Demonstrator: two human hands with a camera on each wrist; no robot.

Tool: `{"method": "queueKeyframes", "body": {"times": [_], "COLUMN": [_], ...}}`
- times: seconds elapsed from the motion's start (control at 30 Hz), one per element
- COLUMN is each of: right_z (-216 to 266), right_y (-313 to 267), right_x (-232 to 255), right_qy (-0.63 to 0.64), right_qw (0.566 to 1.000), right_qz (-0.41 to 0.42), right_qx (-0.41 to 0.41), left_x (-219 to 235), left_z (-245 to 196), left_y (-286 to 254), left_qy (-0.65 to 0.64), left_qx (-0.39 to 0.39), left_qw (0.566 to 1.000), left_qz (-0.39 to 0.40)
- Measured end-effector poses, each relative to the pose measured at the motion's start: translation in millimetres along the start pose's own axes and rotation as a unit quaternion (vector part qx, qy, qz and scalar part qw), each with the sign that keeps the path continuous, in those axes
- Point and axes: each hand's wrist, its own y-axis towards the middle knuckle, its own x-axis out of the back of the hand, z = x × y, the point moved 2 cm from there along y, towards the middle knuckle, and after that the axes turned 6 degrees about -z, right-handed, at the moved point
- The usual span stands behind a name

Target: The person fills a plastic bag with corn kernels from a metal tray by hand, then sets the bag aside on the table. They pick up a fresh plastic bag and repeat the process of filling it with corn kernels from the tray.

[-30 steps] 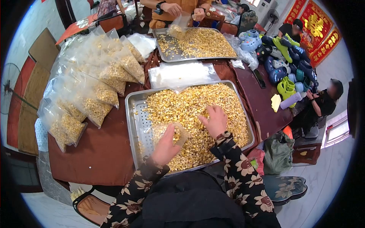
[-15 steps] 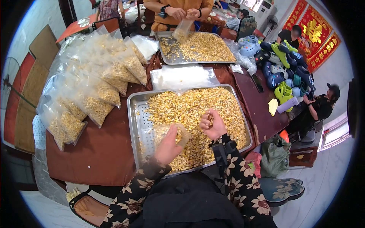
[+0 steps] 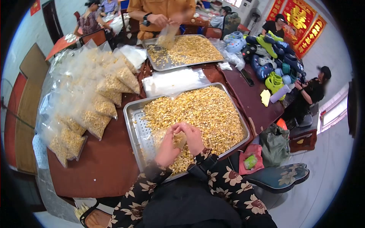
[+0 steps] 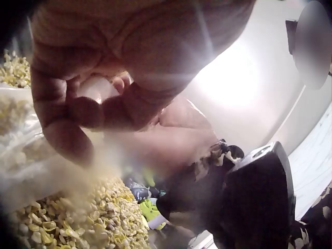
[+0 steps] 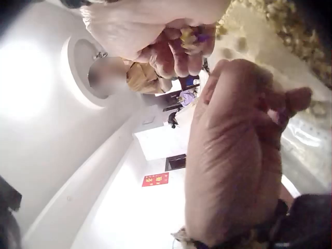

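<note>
In the head view, the left hand (image 3: 168, 150) grips a clear plastic bag (image 3: 157, 136) holding some corn kernels, above the left part of a metal tray (image 3: 137, 127). Beside it the right hand (image 3: 192, 139) has its fingers at the bag's top, close to the left fingertips. A few kernels (image 5: 190, 39) lie in the curled fingers of the right hand (image 5: 140, 31) in the right wrist view. The left wrist view shows the left hand (image 4: 129, 62) with fingers bent, the bag (image 4: 31, 161) beside it. Loose corn (image 3: 207, 114) covers most of the tray.
Filled bags (image 3: 95, 110) stand in a heap at left. Flat empty bags (image 3: 175, 80) lie behind the tray. Further back, a person in orange (image 3: 152, 15) works at a second tray (image 3: 163, 67). Shoes (image 3: 266, 49), a phone (image 3: 247, 77) and a purple bottle (image 3: 279, 94) are at right.
The right hand has risen from the corn with its fingers curled and moved left to the left hand and the bag. The head view has shifted a little.
</note>
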Motion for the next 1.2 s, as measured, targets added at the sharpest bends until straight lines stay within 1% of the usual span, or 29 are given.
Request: {"method": "queueKeyframes", "body": {"times": [0.03, 0.1, 0.13, 0.17, 0.2, 0.23, 0.27, 0.3, 0.33, 0.37, 0.4, 0.43, 0.47, 0.5, 0.57, 0.6, 0.7, 0.73, 0.83, 0.87, 0.9, 0.97, 1.0, 1.03, 1.07, 1.1, 1.13, 1.17, 1.2], "right_z": [4, 13, 6, 1, 2, -1, -10, -35, -25, -21, -10, -7, -9, -8, -14, -10, -10, -13, -14, -12, -10, -2, -5, -15, -28, -19, -7, 4, 4], "right_y": [0, 0, 7, 12, 20, 26, 37, 56, 59, 61, 59, 62, 67, 72, 80, 82, 82, 83, 84, 85, 87, 90, 97, 112, 121, 114, 101, 90, 88], "right_x": [5, 16, 35, 58, 80, 107, 139, 182, 199, 216, 223, 233, 239, 235, 243, 242, 228, 225, 221, 220, 219, 210, 208, 211, 213, 207, 185, 161, 148], "right_qy": [0.001, -0.079, -0.137, -0.193, -0.245, -0.302, -0.349, -0.269, -0.411, -0.413, -0.454, -0.498, -0.543, -0.537, -0.553, -0.552, -0.609, -0.608, -0.618, -0.590, -0.589, -0.575, -0.574, -0.351, -0.088, -0.086, 0.204, 0.474, 0.510], "right_qw": [1.000, 0.993, 0.976, 0.955, 0.928, 0.898, 0.863, 0.900, 0.807, 0.811, 0.783, 0.759, 0.730, 0.734, 0.757, 0.758, 0.735, 0.720, 0.706, 0.721, 0.722, 0.713, 0.714, 0.895, 0.974, 0.974, 0.961, 0.837, 0.812], "right_qz": [-0.008, -0.048, -0.081, -0.137, -0.187, -0.234, -0.276, -0.268, -0.312, -0.344, -0.356, -0.354, -0.354, -0.348, -0.342, -0.341, -0.270, -0.292, -0.297, -0.280, -0.280, -0.219, -0.219, -0.224, -0.205, -0.208, -0.087, 0.040, 0.016], "right_qx": [0.005, 0.070, 0.147, 0.177, 0.210, 0.221, 0.239, 0.212, 0.286, 0.229, 0.233, 0.226, 0.215, 0.226, 0.064, 0.068, 0.130, 0.163, 0.175, 0.231, 0.231, 0.337, 0.335, 0.162, -0.031, -0.035, -0.164, -0.271, -0.283], "left_x": [-1, -4, -3, -4, 2, 5, 2, -5, 0, -5, 4, 7, 4, 0, -5, -5, -8, -9, -10, -12, -12, -12, -10, -10, -10, -11, -13, -15, -16], "left_z": [-1, 5, 2, -5, -27, -39, -26, -4, -19, -4, -40, -39, -32, -24, -15, -17, -16, -16, -18, -13, -11, -8, -19, -25, -25, -26, -27, -25, -23], "left_y": [0, -7, -7, -7, -4, 3, -2, -11, -7, -14, 0, 3, -1, -5, -7, -7, -9, -10, -12, -15, -16, -18, -15, -13, -12, -12, -12, -12, -11], "left_qy": [-0.002, -0.041, 0.025, 0.027, -0.021, -0.066, -0.012, 0.025, -0.034, -0.001, -0.058, -0.046, -0.036, -0.028, 0.005, 0.010, 0.008, -0.003, -0.039, -0.037, -0.017, 0.005, -0.018, -0.041, -0.040, -0.013, 0.013, 0.011, 0.012], "left_qx": [-0.006, 0.161, 0.133, 0.127, 0.239, 0.343, 0.242, 0.175, 0.206, 0.187, 0.235, 0.228, 0.218, 0.209, 0.197, 0.193, 0.205, 0.220, 0.261, 0.261, 0.240, 0.219, 0.240, 0.260, 0.262, 0.238, 0.215, 0.220, 0.227], "left_qw": [1.000, 0.985, 0.990, 0.991, 0.969, 0.934, 0.970, 0.984, 0.978, 0.982, 0.970, 0.973, 0.975, 0.977, 0.980, 0.981, 0.979, 0.975, 0.964, 0.964, 0.970, 0.976, 0.971, 0.965, 0.964, 0.971, 0.977, 0.975, 0.974], "left_qz": [0.007, 0.045, 0.030, 0.031, 0.057, 0.073, 0.029, -0.009, 0.021, 0.006, 0.032, 0.010, 0.015, 0.025, 0.022, 0.023, 0.023, 0.024, 0.021, 0.021, 0.013, 0.004, 0.005, 0.007, 0.009, 0.004, 0.001, 0.008, 0.006]}}
